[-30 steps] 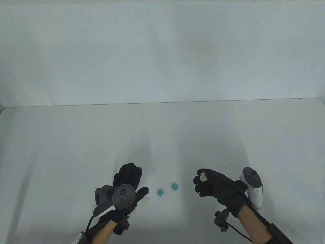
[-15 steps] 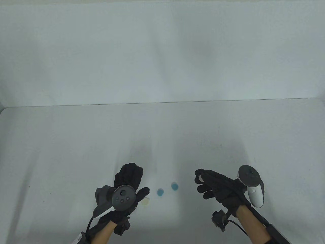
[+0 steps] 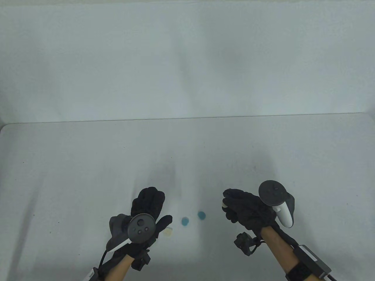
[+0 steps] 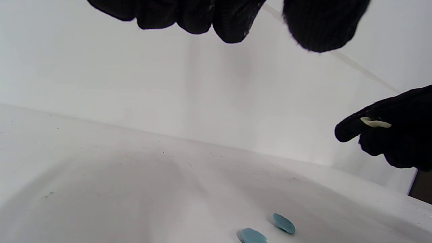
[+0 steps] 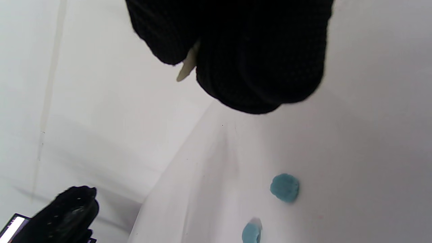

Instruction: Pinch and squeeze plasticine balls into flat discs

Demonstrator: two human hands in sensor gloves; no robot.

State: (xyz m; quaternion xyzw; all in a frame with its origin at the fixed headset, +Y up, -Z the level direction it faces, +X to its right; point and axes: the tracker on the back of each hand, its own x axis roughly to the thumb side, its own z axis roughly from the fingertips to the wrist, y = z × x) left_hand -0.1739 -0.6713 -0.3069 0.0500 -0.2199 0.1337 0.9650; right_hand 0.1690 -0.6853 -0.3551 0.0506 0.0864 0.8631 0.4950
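R hand (image 3: 246, 209) pinching cream disc (image 4: 375, 123); L hand (image 3: 146, 210) loose, empty, fingers apart.

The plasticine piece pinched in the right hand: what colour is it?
Cream, off-white. The plasticine piece shows best in the left wrist view, flattened between the right hand fingers.

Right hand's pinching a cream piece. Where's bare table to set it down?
Bare table behind both hands up to the wall, and outside each hand. Crowded: between left hand and right hand, with two blue discs and cream disc.
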